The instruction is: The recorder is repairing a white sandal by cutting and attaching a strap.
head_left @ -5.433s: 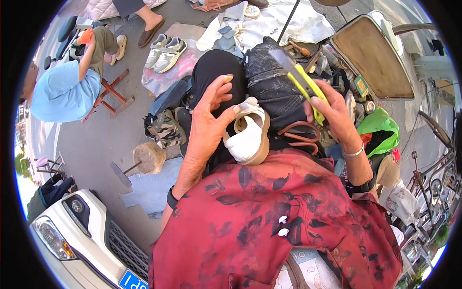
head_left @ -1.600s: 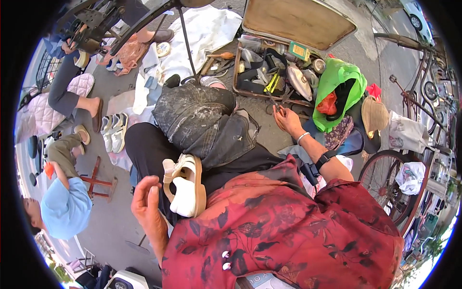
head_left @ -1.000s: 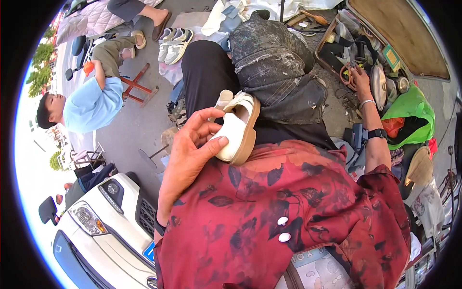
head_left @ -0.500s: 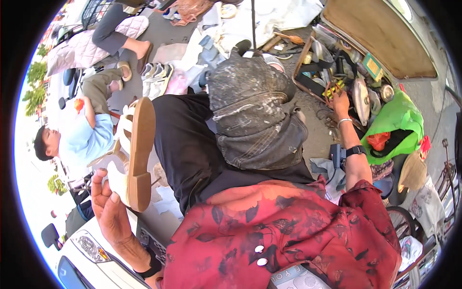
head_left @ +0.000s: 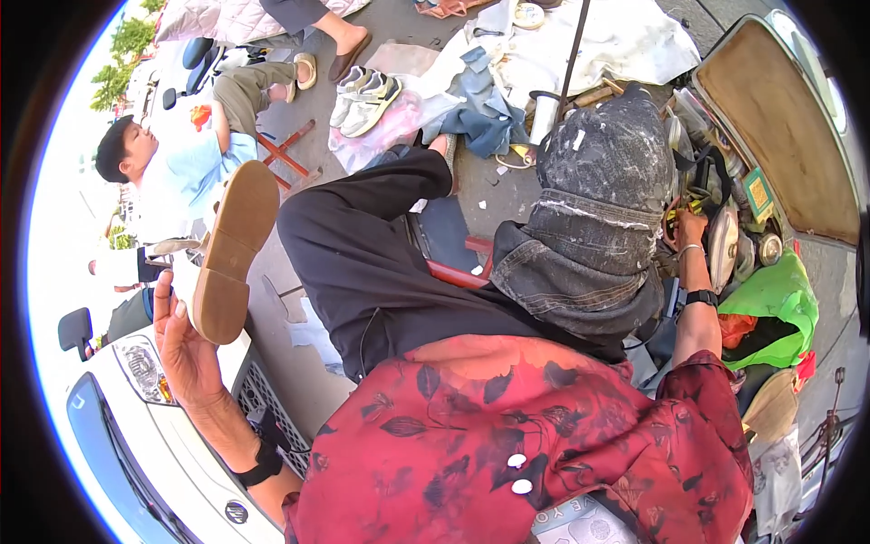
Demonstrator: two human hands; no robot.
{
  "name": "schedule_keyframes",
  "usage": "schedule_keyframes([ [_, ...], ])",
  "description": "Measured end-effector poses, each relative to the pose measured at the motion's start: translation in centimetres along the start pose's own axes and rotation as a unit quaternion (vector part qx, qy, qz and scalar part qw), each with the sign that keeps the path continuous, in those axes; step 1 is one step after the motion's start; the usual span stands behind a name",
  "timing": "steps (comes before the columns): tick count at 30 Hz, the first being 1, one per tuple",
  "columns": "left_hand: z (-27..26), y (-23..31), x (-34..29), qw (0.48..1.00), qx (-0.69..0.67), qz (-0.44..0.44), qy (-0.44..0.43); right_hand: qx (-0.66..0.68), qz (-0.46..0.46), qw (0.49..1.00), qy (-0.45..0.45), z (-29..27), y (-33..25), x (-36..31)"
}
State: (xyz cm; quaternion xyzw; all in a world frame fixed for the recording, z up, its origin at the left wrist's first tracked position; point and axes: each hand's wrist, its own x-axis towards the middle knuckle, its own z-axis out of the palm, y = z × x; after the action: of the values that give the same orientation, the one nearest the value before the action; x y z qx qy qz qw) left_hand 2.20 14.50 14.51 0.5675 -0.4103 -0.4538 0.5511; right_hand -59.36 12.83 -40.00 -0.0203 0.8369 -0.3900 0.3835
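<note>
shoe [head_left: 237,245] just went from my lap [head_left: 399,295] to out left, sole toward me, so no lap work now. my left hand [head_left: 190,349]: thumb, fingers parted by its heel, grip unclear. right hand [head_left: 692,225]: curled near yellow tool [head_left: 671,218], hold can't tell.
</note>
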Motion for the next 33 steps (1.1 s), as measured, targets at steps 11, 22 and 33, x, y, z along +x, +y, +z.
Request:
schedule_keyframes([
  [11, -5.1, 1.5, -2.9, 0.987, -0.125, 0.015, 0.098, -0.017, -0.201, 0.979, 0.008, -1.1, 3.1, -2.6],
  [22, -10.7, 1.3, -1.7, 0.979, -0.184, 0.044, 0.079, 0.267, -0.409, 0.841, -0.232, -0.1, -20.7, -26.6],
  [33, -7.4, -3.3, -2.8, 0.972, -0.211, 0.095, 0.039, -0.264, -0.542, 0.518, -0.607, 10.7, -12.3, -42.7],
])
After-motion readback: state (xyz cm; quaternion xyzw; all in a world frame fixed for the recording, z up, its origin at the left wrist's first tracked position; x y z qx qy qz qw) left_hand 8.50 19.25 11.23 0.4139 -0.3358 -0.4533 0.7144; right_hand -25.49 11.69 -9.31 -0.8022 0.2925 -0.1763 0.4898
